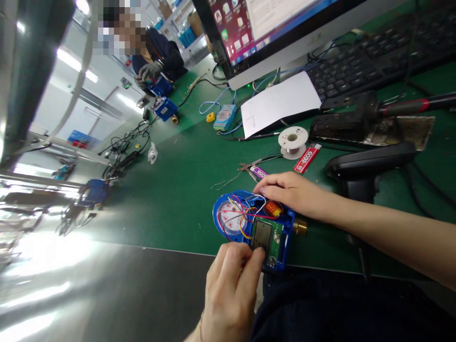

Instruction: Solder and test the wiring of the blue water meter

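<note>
An opened blue water meter [288, 240] lies near the bench's front edge, with a round dial [233, 217], a brass threaded fitting [301, 227] and loose coloured wires. Inside it sit a green circuit board [276, 237] with a grey display [262, 233] and an orange-wrapped component [273, 209]. My left hand [231, 280] is closed at the near side, thumb at the display's edge; its other fingertips are partly hidden. On the far side, my right hand [288, 190] grips the housing by the wires, its fingers partly out of sight.
Beyond my right hand lie cutters [245, 167], a purple packet [259, 173], a red packet [307, 158] and a solder spool [292, 137]. A black scanner [370, 164], soldering iron [409, 105], keyboard [374, 57] and monitor [285, 42] stand right. A gloved co-worker [151, 71] handles another blue meter.
</note>
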The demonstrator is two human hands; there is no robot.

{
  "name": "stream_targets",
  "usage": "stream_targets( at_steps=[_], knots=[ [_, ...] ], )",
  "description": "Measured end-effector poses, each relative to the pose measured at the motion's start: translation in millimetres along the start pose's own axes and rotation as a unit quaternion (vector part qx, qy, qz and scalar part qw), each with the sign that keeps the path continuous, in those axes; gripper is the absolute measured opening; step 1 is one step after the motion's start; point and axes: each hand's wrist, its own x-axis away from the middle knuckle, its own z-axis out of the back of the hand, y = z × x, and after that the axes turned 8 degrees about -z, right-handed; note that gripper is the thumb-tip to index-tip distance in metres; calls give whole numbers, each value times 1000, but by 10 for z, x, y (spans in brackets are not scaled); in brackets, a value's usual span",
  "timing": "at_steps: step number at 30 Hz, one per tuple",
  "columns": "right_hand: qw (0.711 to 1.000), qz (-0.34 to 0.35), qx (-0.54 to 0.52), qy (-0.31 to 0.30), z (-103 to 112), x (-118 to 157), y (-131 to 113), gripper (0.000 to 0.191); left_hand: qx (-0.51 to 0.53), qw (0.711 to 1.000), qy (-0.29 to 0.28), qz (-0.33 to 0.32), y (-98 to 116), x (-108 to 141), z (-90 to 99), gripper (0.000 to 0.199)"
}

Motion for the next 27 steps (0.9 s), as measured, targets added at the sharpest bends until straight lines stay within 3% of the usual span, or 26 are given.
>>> stream_targets(
  at_steps=[6, 12, 21, 27],
  knots=[
    [998, 42, 42, -1, 20, -57, 5, 23, 50, 997, 64, 17, -95, 140, -77, 27],
    [1000, 27, 13, -1, 53, -117, 63, 35, 82, 985, 146, 32, -145, 165, -173, 35],
    [999, -20, -19, 25, 46, -100, 26, 30, 97, 981, 166, -11, -175, 155, -217, 24],
    [998, -37, -51, 22, 44, -116, 24, 31, 87, 977, 197, -1, -161, 146, -236, 21]
  ],
)
